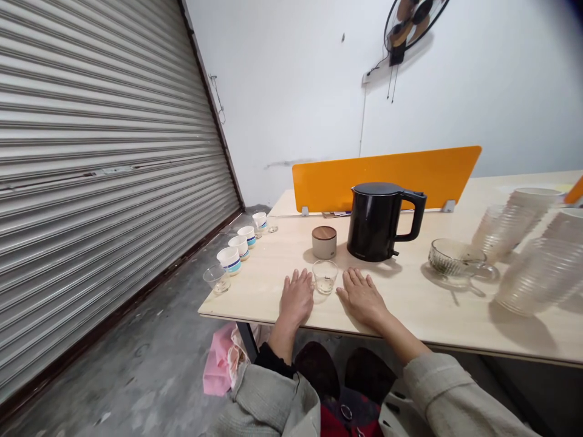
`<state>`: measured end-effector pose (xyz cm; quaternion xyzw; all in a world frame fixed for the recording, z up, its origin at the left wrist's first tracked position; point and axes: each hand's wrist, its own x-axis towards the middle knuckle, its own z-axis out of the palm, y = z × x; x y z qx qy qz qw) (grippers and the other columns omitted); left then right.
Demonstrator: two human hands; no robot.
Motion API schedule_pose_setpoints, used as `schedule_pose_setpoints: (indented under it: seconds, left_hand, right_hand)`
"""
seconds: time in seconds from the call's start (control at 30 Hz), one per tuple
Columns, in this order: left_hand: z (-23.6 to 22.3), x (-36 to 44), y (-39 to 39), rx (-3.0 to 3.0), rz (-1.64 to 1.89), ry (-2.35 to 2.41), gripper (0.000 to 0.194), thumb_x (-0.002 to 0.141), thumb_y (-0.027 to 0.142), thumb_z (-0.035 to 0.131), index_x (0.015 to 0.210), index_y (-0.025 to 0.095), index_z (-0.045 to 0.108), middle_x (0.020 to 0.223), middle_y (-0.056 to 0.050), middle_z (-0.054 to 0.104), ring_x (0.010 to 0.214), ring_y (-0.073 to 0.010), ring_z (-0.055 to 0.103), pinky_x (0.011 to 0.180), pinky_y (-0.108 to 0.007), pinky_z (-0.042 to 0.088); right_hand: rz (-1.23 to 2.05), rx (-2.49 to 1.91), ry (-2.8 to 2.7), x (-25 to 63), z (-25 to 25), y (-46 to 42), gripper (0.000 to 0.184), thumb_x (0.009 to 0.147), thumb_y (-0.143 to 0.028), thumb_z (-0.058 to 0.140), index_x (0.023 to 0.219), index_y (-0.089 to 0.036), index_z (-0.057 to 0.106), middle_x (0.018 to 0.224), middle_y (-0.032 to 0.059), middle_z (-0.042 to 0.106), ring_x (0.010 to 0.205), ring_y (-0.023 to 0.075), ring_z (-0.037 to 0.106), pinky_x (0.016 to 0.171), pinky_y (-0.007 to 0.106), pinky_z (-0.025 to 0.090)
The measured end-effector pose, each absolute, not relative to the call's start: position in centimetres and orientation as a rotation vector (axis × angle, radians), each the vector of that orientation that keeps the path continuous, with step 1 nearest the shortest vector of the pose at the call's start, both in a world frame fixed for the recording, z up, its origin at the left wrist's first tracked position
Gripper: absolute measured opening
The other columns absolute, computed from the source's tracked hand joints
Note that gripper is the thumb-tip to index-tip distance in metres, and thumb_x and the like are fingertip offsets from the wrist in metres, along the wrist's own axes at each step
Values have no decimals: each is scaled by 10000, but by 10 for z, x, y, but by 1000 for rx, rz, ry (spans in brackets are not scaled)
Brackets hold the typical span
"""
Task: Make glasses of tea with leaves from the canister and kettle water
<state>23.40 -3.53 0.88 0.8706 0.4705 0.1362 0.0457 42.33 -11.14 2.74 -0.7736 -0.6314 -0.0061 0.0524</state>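
Observation:
My left hand (297, 297) lies flat near the table's front edge, fingers stretched forward, holding nothing. On the other side of a clear plastic cup (325, 278), my right hand (363, 297) also rests flat with its fingers out. Small dark bits show at the bottom of that cup, which stands upright between the hands. Just behind it sits a grey canister with a wooden lid (324, 244). A black electric kettle (376, 221) stands beyond my right hand, its handle to the right.
Along the table's left edge stand several paper cups (229, 260) and a clear cup (217, 280). To the right are a glass cup with a handle (449, 258) and stacks of clear plastic cups (537, 267). An orange divider (387, 173) crosses the table behind the kettle.

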Motion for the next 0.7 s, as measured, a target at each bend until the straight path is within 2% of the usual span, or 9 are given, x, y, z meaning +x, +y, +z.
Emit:
schedule_pose_setpoints:
  seconds: [0.23, 0.4, 0.7]
  left_hand:
    - [17, 233, -40, 2671, 382, 1436, 543, 1058, 381, 209, 1546, 242, 403, 1661, -4, 311, 1561, -266, 195, 1277, -509, 164]
    - [19, 234, -40, 2665, 362, 1445, 567, 1053, 382, 217, 1566, 189, 361, 1670, -39, 281, 1563, -270, 183, 1278, -511, 157]
    - [18, 234, -39, 2670, 356, 1449, 574, 1054, 386, 205, 1568, 179, 357, 1671, -40, 274, 1565, -269, 176, 1279, -518, 148]
  right_hand:
    - [-11, -2389, -1922, 423, 26, -113, 720, 1017, -480, 258, 1598, -55, 273, 1680, 152, 201, 1565, 290, 125, 1250, 536, 108]
    - [-30, -2386, -1906, 422, 25, -117, 711, 1017, -479, 263, 1594, -62, 289, 1677, 157, 214, 1564, 294, 130, 1247, 545, 113]
    - [-64, -2389, -1941, 424, 24, -118, 713, 1019, -482, 257, 1590, -57, 297, 1675, 152, 218, 1562, 300, 143, 1245, 550, 124]
